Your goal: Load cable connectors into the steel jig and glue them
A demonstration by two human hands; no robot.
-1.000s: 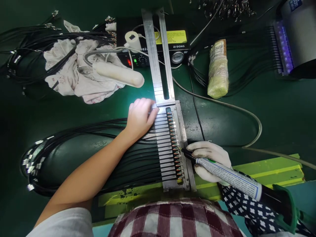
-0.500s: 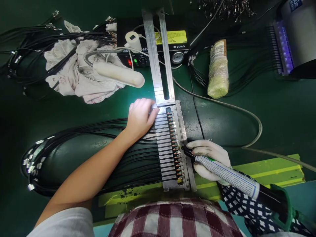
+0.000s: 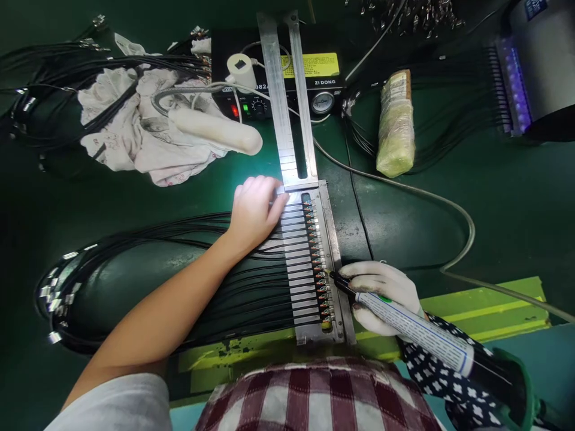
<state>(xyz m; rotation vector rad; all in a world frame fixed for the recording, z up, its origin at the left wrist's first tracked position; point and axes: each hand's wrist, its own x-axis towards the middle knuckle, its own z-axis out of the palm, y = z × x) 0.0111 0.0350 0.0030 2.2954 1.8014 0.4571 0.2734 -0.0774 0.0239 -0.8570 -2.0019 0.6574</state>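
A metal fixture (image 3: 333, 239) lies on the bench, its slotted upper plate (image 3: 275, 90) swung away from me. Black cables (image 3: 300, 265) run side by side across it, their ends in a row of small connectors (image 3: 320, 263). My bare left hand (image 3: 257, 206) grips the fixture's left edge near the hinge, thumb on the plate and fingertips partly hidden. In my gloved right hand (image 3: 381, 293) is a glue syringe (image 3: 417, 335) with a printed label and a black nozzle. Its tip rests at or just above the connectors, below the middle of the row; actual contact I cannot tell.
Behind the fixture stands a black dispenser controller (image 3: 323, 90) with a dial and gauge. A white lamp-like wand (image 3: 215, 129) lies on a crumpled cloth (image 3: 162, 158). Right of them are a wrapped block (image 3: 395, 129), a hose (image 3: 431, 191) and a purple-lit device (image 3: 516, 90). Looped cable ends (image 3: 56, 293) lie left.
My right hand has shifted the syringe tip slightly toward me along the connector row. My left hand keeps its place on the fixture. The whole view has moved a little.
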